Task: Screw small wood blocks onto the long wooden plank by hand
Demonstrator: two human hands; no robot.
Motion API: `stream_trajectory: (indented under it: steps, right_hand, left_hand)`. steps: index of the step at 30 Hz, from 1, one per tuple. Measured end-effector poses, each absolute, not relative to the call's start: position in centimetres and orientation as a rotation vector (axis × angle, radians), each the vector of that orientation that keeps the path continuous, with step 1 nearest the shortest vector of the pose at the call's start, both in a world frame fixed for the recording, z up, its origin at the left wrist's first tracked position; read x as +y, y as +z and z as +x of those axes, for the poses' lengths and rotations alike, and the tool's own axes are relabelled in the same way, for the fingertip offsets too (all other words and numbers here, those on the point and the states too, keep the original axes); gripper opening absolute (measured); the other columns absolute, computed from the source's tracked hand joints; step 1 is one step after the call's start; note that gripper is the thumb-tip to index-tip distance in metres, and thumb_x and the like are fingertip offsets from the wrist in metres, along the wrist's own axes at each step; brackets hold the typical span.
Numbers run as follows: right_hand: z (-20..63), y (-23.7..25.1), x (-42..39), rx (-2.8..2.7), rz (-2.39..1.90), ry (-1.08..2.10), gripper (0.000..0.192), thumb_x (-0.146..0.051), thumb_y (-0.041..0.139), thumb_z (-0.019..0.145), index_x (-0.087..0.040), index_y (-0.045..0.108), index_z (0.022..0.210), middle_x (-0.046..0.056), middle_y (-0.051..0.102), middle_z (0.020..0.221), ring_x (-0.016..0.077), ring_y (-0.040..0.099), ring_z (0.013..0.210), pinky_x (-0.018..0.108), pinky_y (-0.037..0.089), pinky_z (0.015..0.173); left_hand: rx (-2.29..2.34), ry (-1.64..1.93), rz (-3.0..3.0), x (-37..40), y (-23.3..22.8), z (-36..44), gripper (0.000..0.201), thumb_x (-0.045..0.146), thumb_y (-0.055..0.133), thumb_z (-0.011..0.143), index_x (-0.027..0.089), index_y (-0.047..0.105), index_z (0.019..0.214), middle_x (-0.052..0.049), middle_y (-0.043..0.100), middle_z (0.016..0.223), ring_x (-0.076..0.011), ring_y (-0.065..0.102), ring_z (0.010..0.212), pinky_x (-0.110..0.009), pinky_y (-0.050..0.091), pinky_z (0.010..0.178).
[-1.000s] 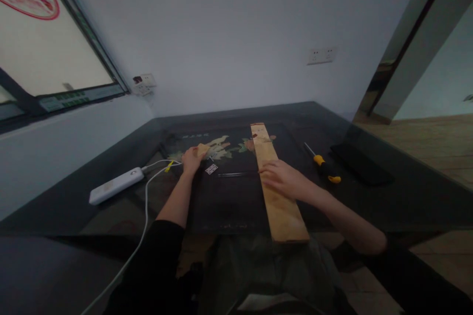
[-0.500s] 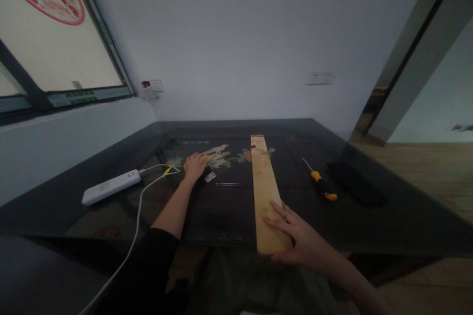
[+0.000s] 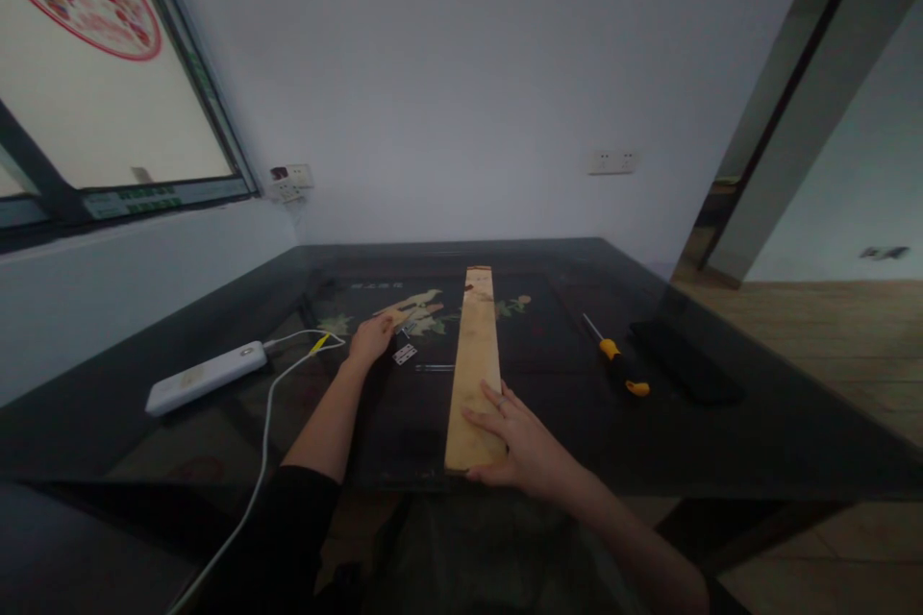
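From the head camera, a long wooden board (image 3: pixel 474 360) lies flat on the dark glass bench (image 3: pixel 757 423). It points straight away from the person, and its near end sits right at the bench edge.

The right hand (image 3: pixel 520 442) rests on that near end. Its fingers (image 3: pixel 482 421) are spread flat across the top of the wood, and the thumb hooks around the end by the edge. It looks like the hand is pressing down to keep the board from sliding. A ring shows on one finger.

The left hand (image 3: pixel 373 338) is stretched out to the left of the board. It touches a small pale piece of wood (image 3: pixel 399 315). The picture is too dim to tell if those fingers are pinching the piece or just lying on it.

Just beside that hand lies a small shiny hinge (image 3: pixel 404 355), and near it a thin dark rod (image 3: pixel 435 367) that reaches the board's side.

A white power bank (image 3: pixel 204 376) lies far to the left, with a white cable (image 3: pixel 268 423) running off the bench toward the person.

On the right, well apart from the board, lies a screwdriver (image 3: pixel 614 366) with a yellow and black handle. Next to it is a flat black thing (image 3: pixel 685 363).
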State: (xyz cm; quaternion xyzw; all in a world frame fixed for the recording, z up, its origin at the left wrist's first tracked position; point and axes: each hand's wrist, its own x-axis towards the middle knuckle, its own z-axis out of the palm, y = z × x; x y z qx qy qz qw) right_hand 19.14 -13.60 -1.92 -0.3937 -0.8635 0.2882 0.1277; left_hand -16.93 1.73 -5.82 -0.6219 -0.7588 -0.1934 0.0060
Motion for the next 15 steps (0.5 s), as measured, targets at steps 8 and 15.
stream_trajectory:
  steps: [8,15]
  right_hand:
    - [16.1,-1.8,-12.9,-2.534,-1.072,0.822,0.089,-0.063,0.079,0.068,-0.02,0.055,0.143,0.017,0.025,0.162,0.0405,0.012,0.151,0.052,0.015,0.122]
    - [14.4,-1.8,-12.9,-2.527,-1.05,0.84,0.092,-0.067,0.077,0.068,-0.022,0.054,0.144,0.017,0.023,0.163,0.0396,0.012,0.151,0.053,0.013,0.122]
  left_hand:
    - [-2.22,-0.612,-2.088,2.9,-6.3,-16.5,0.044,0.024,0.034,0.098,0.013,0.065,0.127,-0.013,0.063,0.136,-0.0231,0.055,0.13,-0.034,0.037,0.113]
    - [-2.206,-0.719,-2.15,4.5,-6.1,-15.7,0.044,0.026,0.034,0.097,0.017,0.067,0.125,-0.012,0.063,0.137,-0.0247,0.054,0.131,-0.038,0.037,0.114]
